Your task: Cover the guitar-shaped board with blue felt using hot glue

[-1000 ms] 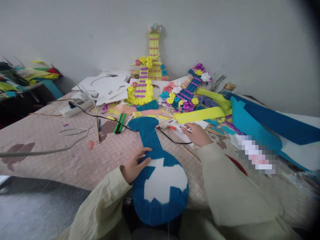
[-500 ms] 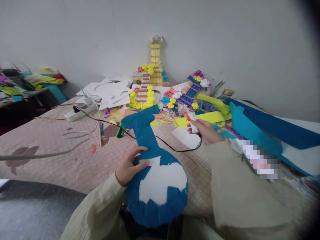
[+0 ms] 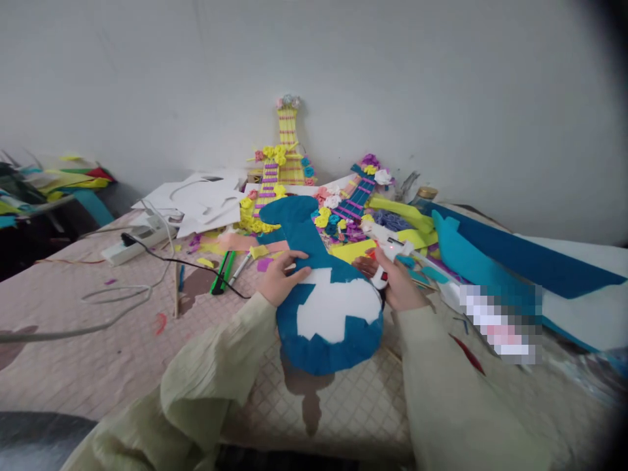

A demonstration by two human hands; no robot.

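A lute-shaped board cutout, partly covered in blue crepe paper, lies in front of me with its neck pointing away. White patches show bare on its round body. My left hand grips the cutout at its left edge, where neck meets body, thumb and fingers on the blue paper. In my right hand is a white hot glue gun with a red switch, its nose pointing up and left. The gun is close to the cutout's right edge; I cannot tell whether they touch.
Finished flower-trimmed instruments lean by the wall. A green cutter knife lies left of the cutout. Cables run to a power strip. White sheets lie behind, and blue crepe paper at right.
The cutout has moved forward and slightly right, up from my lap over the table, my left hand still on it. My right hand has turned the glue gun and brought it close to the cutout.
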